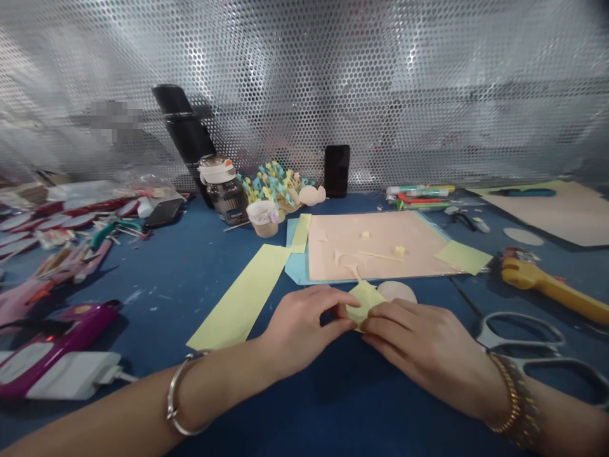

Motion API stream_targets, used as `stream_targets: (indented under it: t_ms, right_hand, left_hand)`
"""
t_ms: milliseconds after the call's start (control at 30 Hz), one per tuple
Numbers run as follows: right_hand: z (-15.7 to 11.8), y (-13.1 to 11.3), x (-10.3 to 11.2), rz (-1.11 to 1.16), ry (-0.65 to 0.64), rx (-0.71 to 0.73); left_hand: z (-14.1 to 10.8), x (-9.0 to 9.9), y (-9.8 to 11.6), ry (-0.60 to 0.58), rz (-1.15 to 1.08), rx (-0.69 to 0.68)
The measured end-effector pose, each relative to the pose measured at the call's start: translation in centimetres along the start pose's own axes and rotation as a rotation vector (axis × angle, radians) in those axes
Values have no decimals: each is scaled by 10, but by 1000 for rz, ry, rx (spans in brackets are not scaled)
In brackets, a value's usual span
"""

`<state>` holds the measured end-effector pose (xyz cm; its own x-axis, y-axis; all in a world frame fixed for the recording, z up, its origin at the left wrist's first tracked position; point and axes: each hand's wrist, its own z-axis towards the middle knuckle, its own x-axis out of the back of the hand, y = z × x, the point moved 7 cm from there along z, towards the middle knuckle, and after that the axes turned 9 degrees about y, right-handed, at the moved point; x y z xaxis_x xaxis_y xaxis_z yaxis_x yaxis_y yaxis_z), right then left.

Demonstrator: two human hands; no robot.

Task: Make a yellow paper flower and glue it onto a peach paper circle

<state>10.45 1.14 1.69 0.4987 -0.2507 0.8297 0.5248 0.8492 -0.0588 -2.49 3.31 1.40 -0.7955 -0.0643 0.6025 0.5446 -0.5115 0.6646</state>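
Observation:
A small square of yellow paper (365, 297) is pinched between my two hands, just above the blue table. My left hand (309, 324) grips its left edge with thumb and fingers. On the other side, my right hand (419, 343) has its fingers closed on the lower right edge. Behind my right fingers a pale round paper disc (397, 292) lies flat. Beyond it is a peach paper sheet (375, 228) on light blue paper, bearing small paper pieces and a thin strip. To the left stretches a long yellow paper strip (242, 295).
Scissors (523, 346) and a yellow-handled tool (552, 285) lie right. A purple device (52, 349) and white charger (78, 374) sit left. At the back stand a paper cup (263, 219), a jar (228, 197), a phone (337, 170) and a perforated metal panel (380, 82).

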Motion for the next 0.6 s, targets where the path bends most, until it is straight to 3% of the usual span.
stream_targets:
  t_ms: [200, 467, 600]
  right_hand:
    - [0, -6, 5, -21, 16, 73]
    - [1, -6, 5, -28, 23, 75]
    - [0, -6, 5, -38, 21, 67]
  left_hand:
    - [-1, 0, -1, 20, -5, -7]
    - [-1, -12, 8, -164, 108, -178]
    - [-1, -12, 10, -165, 96, -222]
